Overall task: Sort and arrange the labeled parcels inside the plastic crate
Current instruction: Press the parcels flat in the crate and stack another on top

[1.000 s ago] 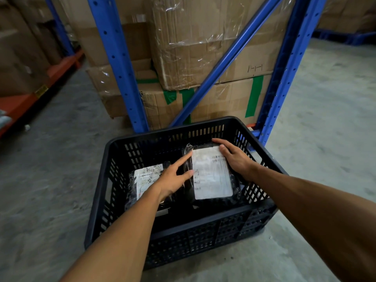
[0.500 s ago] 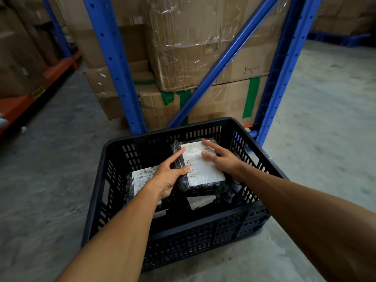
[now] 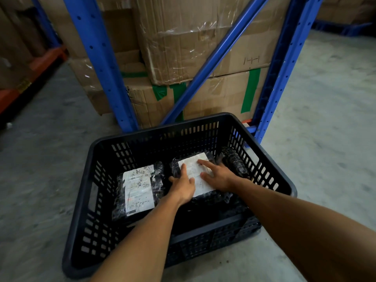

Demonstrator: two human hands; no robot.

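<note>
At the lower centre of the frame, one black crate holds three dark parcels: one labeled parcel on the left, one under both hands, and one unlabeled bundle at the right wall. The left hand and right hand lie flat with fingers spread on the middle parcel, gripping nothing.

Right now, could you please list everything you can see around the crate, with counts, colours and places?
Plastic crate: one, black, slotted walls, on the floor in front of the rack.
Labeled parcels: two flat, black wrap with white labels, inside the crate; left parcel lies free, right parcel lies under both hands.
Rolled bundle: one, black, against the crate's right wall; no label visible.
Rack frame: blue uprights and a diagonal brace, behind the crate.
Cardboard boxes: several, brown, some with green tape, stacked in the rack.
Floor: grey concrete.
Left hand: one, flat on the right parcel's near-left edge.
Right hand: one, fingers spread on its label.
</note>
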